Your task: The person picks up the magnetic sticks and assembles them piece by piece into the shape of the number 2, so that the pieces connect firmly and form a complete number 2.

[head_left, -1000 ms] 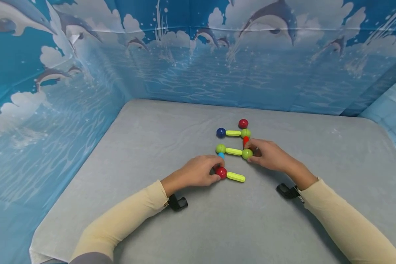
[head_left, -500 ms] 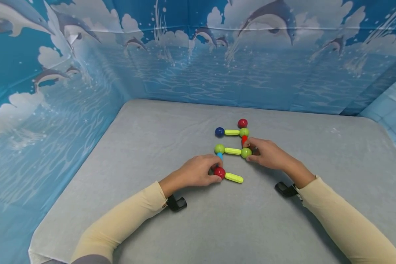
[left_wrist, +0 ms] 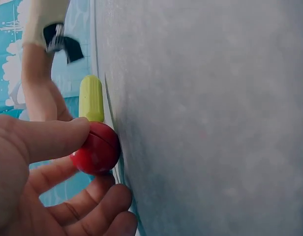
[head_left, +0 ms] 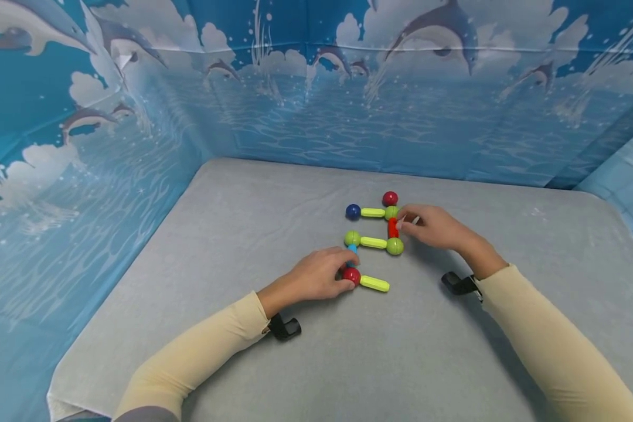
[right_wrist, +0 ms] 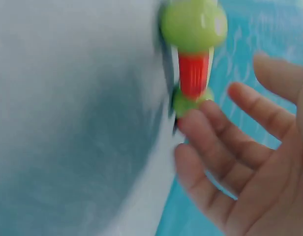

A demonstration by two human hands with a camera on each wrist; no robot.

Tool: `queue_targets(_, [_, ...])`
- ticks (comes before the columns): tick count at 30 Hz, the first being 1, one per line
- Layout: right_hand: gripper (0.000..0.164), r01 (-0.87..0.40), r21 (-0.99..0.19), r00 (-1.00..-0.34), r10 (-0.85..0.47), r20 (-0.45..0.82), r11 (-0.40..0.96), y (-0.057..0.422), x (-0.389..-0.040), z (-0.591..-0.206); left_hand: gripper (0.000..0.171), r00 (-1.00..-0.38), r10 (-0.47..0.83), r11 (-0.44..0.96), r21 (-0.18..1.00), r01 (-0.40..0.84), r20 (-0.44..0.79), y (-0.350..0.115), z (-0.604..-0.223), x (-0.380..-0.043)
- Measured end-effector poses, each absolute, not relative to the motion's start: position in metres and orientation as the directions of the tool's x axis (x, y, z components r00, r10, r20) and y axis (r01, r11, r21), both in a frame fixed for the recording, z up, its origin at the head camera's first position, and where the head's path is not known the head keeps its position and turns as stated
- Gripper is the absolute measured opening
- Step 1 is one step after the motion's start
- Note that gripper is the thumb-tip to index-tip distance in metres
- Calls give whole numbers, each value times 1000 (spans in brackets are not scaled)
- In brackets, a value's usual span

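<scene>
My left hand [head_left: 319, 273] pinches a red ball [head_left: 351, 276] between thumb and fingers. In the left wrist view a yellow-green rod [left_wrist: 91, 98] extends from that ball. A light blue rod [head_left: 352, 249], partly behind my fingers, runs from it to a green ball [head_left: 352, 238]. Another yellow-green rod [head_left: 373, 242] joins this to a second green ball [head_left: 395, 246]. From there a red rod [head_left: 392, 228] leads to the upper green ball [head_left: 391, 213]. Beside the red rod is my right hand [head_left: 435, 227]; its fingers are spread with nothing between them in the right wrist view.
A third yellow-green rod [head_left: 373, 213] links the upper green ball with a dark blue ball [head_left: 353, 212]. A loose-looking red ball [head_left: 390, 198] touches the upper green ball. All lie on a grey cloth-covered table [head_left: 274, 193], with a dolphin-print curtain [head_left: 316, 129] behind.
My right hand has let go of the second green ball and moved up and away toward the red rod. The left hand stays on its red ball.
</scene>
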State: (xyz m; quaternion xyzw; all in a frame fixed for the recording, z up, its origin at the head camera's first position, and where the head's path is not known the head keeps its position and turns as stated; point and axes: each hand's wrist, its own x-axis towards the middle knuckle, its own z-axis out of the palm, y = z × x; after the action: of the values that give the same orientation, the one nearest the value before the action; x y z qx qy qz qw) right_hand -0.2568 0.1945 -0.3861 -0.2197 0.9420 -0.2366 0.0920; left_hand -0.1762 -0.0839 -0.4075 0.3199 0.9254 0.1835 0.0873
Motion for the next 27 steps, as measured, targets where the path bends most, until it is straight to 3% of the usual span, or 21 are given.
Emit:
queue_targets(6, [42, -298, -529, -931, -365, -25, 795, 198, -304, -388, 34, -771, 633, 730, 385, 565, -70, -83, -407, -177])
queue_targets(10, [45, -243, -551, -934, -347, -91, 799, 193, -322, -396, 34, -780, 620, 743, 388, 545, -90, -82, -407, -176])
queue_targets(15, [47, -136, -561, -930, -300, -211, 817, 184, -330, -402, 33, -791, 601, 754, 411, 512, -116, -81, -407, -173])
queue_targets(27, [36, -56, -615, -964, -202, -170, 787, 186, -335, -403, 36, -802, 590, 744, 447, 497, -90, -79, -407, -173])
